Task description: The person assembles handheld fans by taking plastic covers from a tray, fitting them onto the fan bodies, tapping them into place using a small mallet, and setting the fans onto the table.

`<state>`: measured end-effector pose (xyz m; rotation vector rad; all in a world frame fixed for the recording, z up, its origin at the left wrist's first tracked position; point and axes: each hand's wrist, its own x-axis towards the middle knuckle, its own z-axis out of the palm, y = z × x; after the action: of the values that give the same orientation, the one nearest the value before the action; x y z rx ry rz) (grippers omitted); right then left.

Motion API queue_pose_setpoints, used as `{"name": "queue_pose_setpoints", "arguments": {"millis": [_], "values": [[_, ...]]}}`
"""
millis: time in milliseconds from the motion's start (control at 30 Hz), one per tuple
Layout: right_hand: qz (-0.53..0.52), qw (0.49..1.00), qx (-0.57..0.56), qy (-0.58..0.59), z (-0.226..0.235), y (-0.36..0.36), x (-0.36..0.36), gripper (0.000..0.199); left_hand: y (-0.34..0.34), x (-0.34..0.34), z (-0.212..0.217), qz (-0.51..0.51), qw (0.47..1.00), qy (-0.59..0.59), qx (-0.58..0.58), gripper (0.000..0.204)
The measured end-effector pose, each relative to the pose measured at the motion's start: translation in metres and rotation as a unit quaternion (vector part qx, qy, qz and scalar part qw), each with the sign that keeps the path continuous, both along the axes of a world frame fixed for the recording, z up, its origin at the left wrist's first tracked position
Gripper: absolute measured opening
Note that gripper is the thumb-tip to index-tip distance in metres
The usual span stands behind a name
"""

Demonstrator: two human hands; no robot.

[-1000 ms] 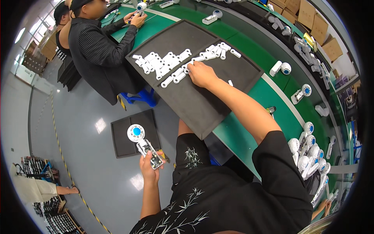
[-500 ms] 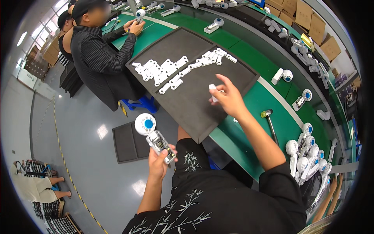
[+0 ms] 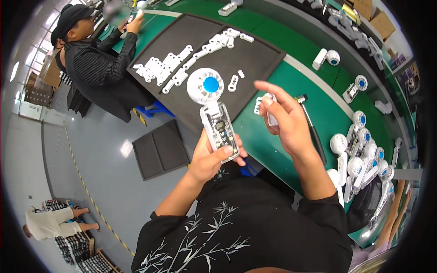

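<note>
White plastic makes up most of the device (image 3: pixel 215 119) that the person carries in the left hand (image 3: pixel 205 160) in the head view, in front of the near edge of a black tray (image 3: pixel 184 34). Its long body lies open side up, with a circuit board (image 3: pixel 221 128) exposed, and a round head with a blue disc (image 3: pixel 211 84) sits beyond a narrow neck.

It looks light and stiff, probably smooth enough to slide in dry fingers. The bare electronics seem the fragile part, and the neck may turn under load, so the side walls of the lower body look like the safest hold. The left hand grips there: the thumb lies across the lower end, and fingertips show past the right edge.

The right hand (image 3: pixel 290 122) pinches a small whitish piece (image 3: pixel 272 113) between thumb and curled fingers, while the index finger stretches out leftward above it. That piece seems thin, rigid and nearly weightless, best taken by its edges.

The left forearm slants up and rightward from below; the right one rises from the lower right and leans left, holding its hand over the green bench (image 3: pixel 268 152), beside the device but apart from it. A hammer (image 3: pixel 313 132) lies just right of that hand, and white pieces (image 3: pixel 165 69) are scattered across the tray.
</note>
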<state>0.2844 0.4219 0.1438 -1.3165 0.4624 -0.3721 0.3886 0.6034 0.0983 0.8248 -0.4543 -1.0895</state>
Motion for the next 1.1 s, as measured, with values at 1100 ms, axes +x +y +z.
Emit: {"name": "queue_pose_setpoints", "arguments": {"millis": [1100], "values": [[-0.257,0.755,-0.572,0.191,-0.064,-0.042,-0.044,0.03,-0.024,0.002,-0.005,0.082,0.989,-0.104,0.065,0.055]]}}
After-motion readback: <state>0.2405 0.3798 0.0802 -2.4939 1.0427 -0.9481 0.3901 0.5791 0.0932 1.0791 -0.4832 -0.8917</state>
